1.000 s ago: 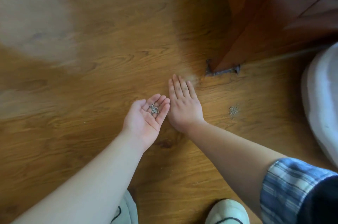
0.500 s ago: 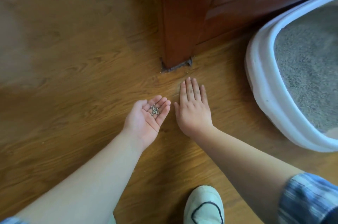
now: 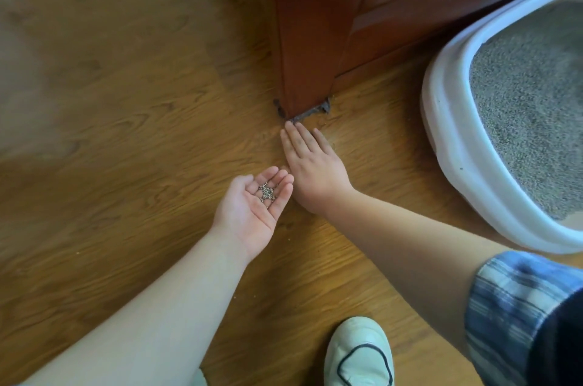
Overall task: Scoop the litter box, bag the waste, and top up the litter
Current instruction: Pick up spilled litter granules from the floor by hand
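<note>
Across the left of the view the honey-brown wood-grain laminate floor (image 3: 126,133) is stretching away, paler and blurred toward the far left edge. Near the middle, the person's left hand (image 3: 249,212) is hovering palm up with its fingers relaxed and slightly cupped, gripping nothing but cradling a small cluster of grey litter granules (image 3: 267,191) at the base of the fingers. Just beside it, touching along the fingertips, the right hand (image 3: 315,168) is lying palm down on the floor with straight fingers held together, its fingertips reaching the foot of the reddish-brown wooden cabinet corner (image 3: 303,54), where dark grime is showing along the base. A few tiny specks are lying on the floor beside those fingertips. At the bottom edge, a pale white shoe with a dark curved line (image 3: 359,354) is standing on the floor. At the right edge, the white plastic litter box (image 3: 448,120) is sitting on the floor beside the cabinet, holding a bed of fine grey litter (image 3: 530,101). In the lower right corner a blue plaid sleeve (image 3: 517,306) is covering the right upper arm.
</note>
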{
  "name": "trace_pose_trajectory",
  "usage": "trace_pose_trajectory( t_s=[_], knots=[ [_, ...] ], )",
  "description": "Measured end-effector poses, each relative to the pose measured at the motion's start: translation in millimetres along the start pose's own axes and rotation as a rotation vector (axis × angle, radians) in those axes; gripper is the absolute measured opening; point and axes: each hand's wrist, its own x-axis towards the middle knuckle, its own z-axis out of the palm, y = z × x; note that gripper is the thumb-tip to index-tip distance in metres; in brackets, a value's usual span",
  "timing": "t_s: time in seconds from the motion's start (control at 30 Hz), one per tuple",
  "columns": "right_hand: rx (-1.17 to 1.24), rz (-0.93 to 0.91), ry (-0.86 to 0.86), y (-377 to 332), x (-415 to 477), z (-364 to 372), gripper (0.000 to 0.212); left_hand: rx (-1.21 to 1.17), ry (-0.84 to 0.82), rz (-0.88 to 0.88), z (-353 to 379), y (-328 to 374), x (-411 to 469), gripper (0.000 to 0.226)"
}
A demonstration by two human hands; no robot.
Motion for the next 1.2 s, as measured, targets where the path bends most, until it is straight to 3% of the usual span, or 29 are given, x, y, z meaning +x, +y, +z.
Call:
trace_pose_trajectory(
  t_s=[0.3, 0.5, 0.8, 1.0, 1.2],
  knots=[
    [0.199, 0.166, 0.196, 49, -33, -17, 0.047, -0.005, -0.018, -0.042, 15, -18, 8, 0.037],
    [0.224, 0.094, 0.023, 54, -9, -9, 0.062, 0.033, -0.033, -0.059, 23, -21, 3, 0.038],
    [0.315, 0.018, 0.184, 37, -51, 3, 0.046, 0.034, -0.021, -0.051, 16, -18, 4, 0.037],
    [0.198, -0.030, 0.077, 39, -5, -7, 0.059, 0.009, 0.001, -0.064, 7, -23, 1, 0.037],
    [0.231, -0.039, 0.110, 47, -67, 13, 0.056, 0.030, -0.002, -0.067, 0, -24, -3, 0.038]
  ],
)
